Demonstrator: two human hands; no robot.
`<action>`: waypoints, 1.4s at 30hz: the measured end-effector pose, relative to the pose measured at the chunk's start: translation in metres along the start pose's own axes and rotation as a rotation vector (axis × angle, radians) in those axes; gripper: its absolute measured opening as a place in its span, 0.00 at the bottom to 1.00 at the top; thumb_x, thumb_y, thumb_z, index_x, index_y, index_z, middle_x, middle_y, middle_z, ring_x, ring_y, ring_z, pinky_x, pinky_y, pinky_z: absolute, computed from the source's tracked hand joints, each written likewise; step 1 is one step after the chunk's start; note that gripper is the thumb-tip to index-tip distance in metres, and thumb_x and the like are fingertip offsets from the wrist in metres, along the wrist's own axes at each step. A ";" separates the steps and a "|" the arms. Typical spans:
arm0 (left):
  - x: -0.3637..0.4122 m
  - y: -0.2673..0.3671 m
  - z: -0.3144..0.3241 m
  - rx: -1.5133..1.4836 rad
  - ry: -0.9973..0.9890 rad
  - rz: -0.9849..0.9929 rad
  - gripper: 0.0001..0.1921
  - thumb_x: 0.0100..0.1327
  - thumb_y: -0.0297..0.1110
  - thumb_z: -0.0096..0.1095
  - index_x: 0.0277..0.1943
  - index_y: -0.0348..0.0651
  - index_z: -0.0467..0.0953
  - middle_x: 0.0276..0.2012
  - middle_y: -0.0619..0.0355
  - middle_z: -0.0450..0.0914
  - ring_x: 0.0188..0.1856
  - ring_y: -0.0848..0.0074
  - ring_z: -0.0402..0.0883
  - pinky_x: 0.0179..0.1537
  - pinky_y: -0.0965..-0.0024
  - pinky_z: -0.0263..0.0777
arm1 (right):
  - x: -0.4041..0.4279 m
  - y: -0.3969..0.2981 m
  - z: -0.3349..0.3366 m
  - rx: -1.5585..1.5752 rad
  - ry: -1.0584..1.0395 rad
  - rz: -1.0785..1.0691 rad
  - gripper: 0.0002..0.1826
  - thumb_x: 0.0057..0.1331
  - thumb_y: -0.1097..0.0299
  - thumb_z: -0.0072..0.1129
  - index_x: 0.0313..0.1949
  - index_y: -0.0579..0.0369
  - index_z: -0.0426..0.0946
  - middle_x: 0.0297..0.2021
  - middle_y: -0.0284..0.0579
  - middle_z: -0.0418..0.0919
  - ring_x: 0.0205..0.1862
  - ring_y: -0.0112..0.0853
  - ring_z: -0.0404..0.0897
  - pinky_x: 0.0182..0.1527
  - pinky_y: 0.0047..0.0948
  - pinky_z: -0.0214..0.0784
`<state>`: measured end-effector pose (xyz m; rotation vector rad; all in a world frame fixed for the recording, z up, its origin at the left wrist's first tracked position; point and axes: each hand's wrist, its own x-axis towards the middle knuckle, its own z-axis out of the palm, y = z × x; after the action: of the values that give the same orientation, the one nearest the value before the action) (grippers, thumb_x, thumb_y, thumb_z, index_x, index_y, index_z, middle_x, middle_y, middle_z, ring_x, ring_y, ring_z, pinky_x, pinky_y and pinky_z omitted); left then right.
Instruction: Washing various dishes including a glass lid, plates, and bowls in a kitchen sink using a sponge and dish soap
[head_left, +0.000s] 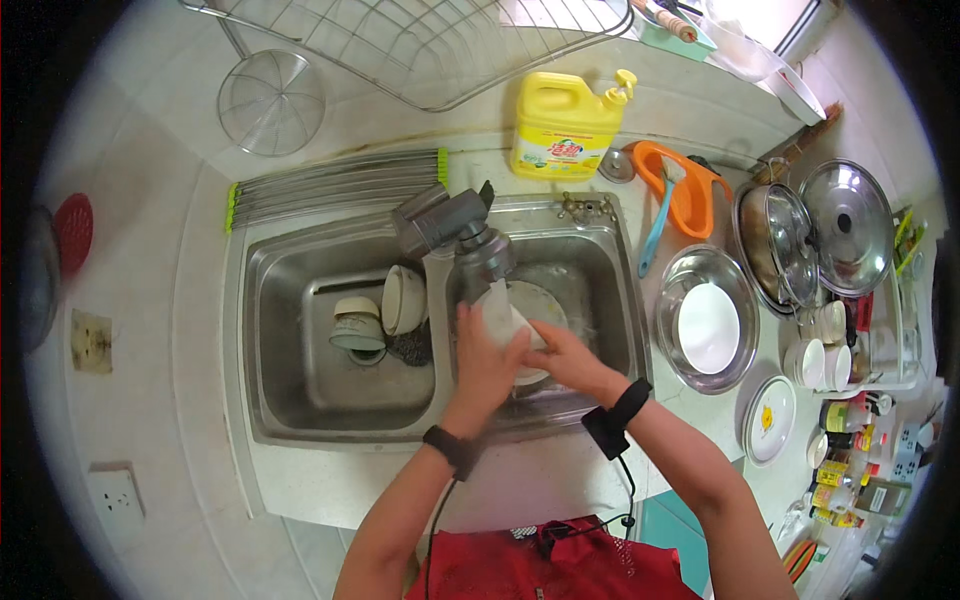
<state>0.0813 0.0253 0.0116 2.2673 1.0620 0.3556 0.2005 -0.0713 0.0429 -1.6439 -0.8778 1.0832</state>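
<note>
Over the right sink basin (607, 300), a white bowl (517, 330) is held between both hands beneath the grey faucet (480, 240), and a stream of water runs onto it. My left hand (480, 367) grips the bowl's near left side. At its right edge, my right hand (574, 364) has its fingers on the rim, close to the left thumb. Below them a round white plate or dish (551, 300) lies in the basin, partly covered by the bowl and hands. The left basin (300, 390) contains stacked small bowls (356, 322), a tilted bowl (403, 300) and a dark scrubber (411, 345).
Behind the sink stand a yellow detergent jug (562, 127) and a folded drying rack (337, 187). A wire basket (420, 45) hangs above. To the right are a blue-handled brush (656, 225), an orange basket (686, 199), a steel basin (667, 352) holding a white bowl (709, 328), and plates (771, 420).
</note>
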 end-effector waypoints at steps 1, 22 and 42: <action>0.005 0.004 -0.006 -0.225 -0.002 0.048 0.38 0.64 0.51 0.54 0.65 0.32 0.51 0.60 0.43 0.61 0.58 0.59 0.66 0.60 0.63 0.58 | -0.001 -0.006 -0.008 0.074 -0.073 0.015 0.24 0.60 0.72 0.58 0.56 0.61 0.68 0.46 0.44 0.77 0.48 0.31 0.73 0.51 0.29 0.66; -0.030 -0.046 -0.015 -1.160 -0.436 -0.327 0.21 0.68 0.45 0.50 0.54 0.36 0.71 0.47 0.55 0.77 0.44 0.70 0.80 0.41 0.63 0.78 | 0.011 -0.023 0.023 -0.209 0.470 -0.310 0.11 0.56 0.71 0.62 0.40 0.54 0.79 0.40 0.41 0.77 0.42 0.30 0.73 0.48 0.27 0.65; -0.031 0.013 -0.033 -1.446 -0.171 -0.537 0.19 0.72 0.43 0.42 0.54 0.36 0.69 0.47 0.57 0.75 0.46 0.76 0.74 0.47 0.71 0.69 | 0.021 -0.030 0.034 -0.323 0.487 -0.338 0.11 0.60 0.68 0.52 0.39 0.57 0.79 0.40 0.53 0.76 0.47 0.49 0.73 0.48 0.42 0.66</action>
<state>0.0537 0.0084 0.0455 0.6914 0.8093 0.4606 0.1747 -0.0325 0.0608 -1.8271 -0.9845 0.2944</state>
